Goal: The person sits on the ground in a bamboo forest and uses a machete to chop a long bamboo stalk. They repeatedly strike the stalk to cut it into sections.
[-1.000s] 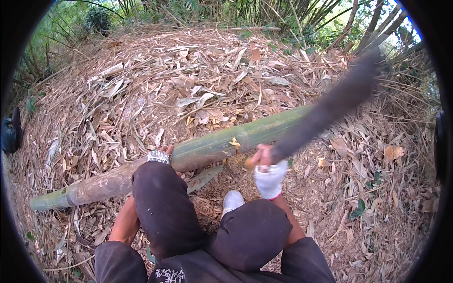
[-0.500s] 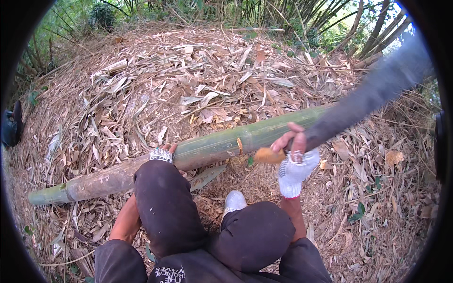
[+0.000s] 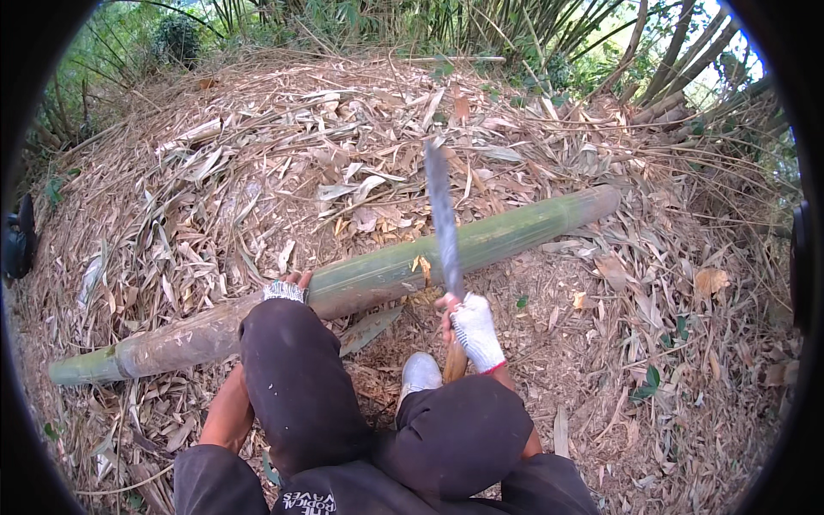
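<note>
A thick green bamboo pole [image 3: 515, 232] lies slantwise on the ground, its right end farther away. Gripping it beside my left knee is my left hand [image 3: 290, 288], in a fingerless knit glove; the fingertips curl over the pole and the knee hides the palm. My right hand [image 3: 472, 326], gloved the same way, is closed round the wooden handle [image 3: 456, 360] of a machete [image 3: 443, 215]. The motion-blurred blade points away from me and crosses the pole just right of a pale yellow notch [image 3: 421, 266]. Whether blade and bamboo touch I cannot tell.
Dry bamboo leaves and husks [image 3: 343, 146] cover the mounded ground. My light shoe [image 3: 421, 374] stands close to the pole, below the notch, between my knees. Bamboo stems [image 3: 678, 60] grow at the back right. A dark object [image 3: 19, 236] sits at the far left edge.
The machete has swung from raised at the right to across the pole near the notch. My right hand has moved left and nearer to me. My left hand keeps its place on the pole.
</note>
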`<state>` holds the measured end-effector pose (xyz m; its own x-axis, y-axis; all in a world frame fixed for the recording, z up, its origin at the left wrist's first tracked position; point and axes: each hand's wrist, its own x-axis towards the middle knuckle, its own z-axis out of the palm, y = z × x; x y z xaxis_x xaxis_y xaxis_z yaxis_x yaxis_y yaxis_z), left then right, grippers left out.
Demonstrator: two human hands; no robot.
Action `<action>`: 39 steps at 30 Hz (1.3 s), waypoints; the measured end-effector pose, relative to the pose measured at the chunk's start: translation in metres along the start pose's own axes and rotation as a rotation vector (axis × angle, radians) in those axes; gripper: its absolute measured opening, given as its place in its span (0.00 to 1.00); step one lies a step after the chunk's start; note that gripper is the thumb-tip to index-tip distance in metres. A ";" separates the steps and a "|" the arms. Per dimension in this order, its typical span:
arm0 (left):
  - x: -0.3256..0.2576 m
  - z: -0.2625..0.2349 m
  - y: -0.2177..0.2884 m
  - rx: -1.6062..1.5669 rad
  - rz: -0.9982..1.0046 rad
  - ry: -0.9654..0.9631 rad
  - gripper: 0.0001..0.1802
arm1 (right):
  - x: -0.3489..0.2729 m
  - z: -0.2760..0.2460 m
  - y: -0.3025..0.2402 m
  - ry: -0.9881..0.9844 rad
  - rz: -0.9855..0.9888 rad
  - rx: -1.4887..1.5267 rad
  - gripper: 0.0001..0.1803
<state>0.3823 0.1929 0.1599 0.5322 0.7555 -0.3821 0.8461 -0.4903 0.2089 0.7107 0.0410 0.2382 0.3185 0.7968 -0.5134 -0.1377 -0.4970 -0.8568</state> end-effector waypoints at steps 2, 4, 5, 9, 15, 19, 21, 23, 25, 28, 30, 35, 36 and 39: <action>-0.007 -0.008 0.010 -0.015 0.011 -0.006 0.62 | -0.011 0.000 -0.041 0.142 -0.315 -0.005 0.16; -0.006 0.004 -0.001 -0.046 0.038 0.039 0.62 | -0.012 0.000 -0.082 0.266 -0.664 0.239 0.14; -0.007 0.010 -0.007 -0.062 0.045 0.059 0.62 | -0.012 0.007 -0.100 0.308 -0.801 0.416 0.13; -0.006 0.009 -0.009 -0.076 0.040 0.010 0.63 | 0.007 0.003 -0.032 0.366 -0.888 0.390 0.10; 0.001 0.011 0.000 0.050 -0.013 -0.098 0.64 | 0.020 -0.010 0.081 -0.156 0.366 0.054 0.18; 0.001 0.016 -0.008 0.018 -0.032 -0.038 0.64 | 0.010 -0.004 0.039 -0.301 0.331 0.329 0.22; 0.003 0.012 -0.004 -0.012 -0.002 -0.023 0.64 | -0.006 0.004 -0.023 -0.190 -0.051 0.005 0.20; 0.002 0.019 -0.010 -0.012 -0.013 -0.042 0.64 | -0.018 0.012 -0.080 -0.024 -0.594 -0.224 0.18; 0.007 0.025 -0.013 0.007 -0.049 -0.051 0.63 | -0.033 0.017 -0.131 0.097 -0.886 -0.020 0.18; 0.003 0.025 -0.017 0.004 -0.070 -0.053 0.62 | -0.024 0.029 -0.130 0.133 -1.131 0.358 0.15; 0.003 0.023 -0.014 0.005 -0.057 -0.042 0.62 | -0.007 0.018 -0.062 0.162 -0.961 0.101 0.11; 0.021 0.047 -0.032 0.050 -0.047 -0.028 0.61 | 0.010 0.007 0.094 0.096 0.080 -0.997 0.18; 0.019 0.056 -0.040 0.074 -0.072 -0.011 0.61 | 0.010 0.014 0.078 0.120 -0.021 -0.958 0.17; 0.003 0.017 -0.011 -0.001 0.032 0.020 0.63 | -0.003 0.019 0.010 0.212 -0.169 -0.789 0.18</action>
<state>0.3736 0.1931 0.1411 0.5593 0.7481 -0.3570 0.8288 -0.5138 0.2217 0.6907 0.0396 0.2302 0.4569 0.8399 -0.2929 0.6003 -0.5342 -0.5953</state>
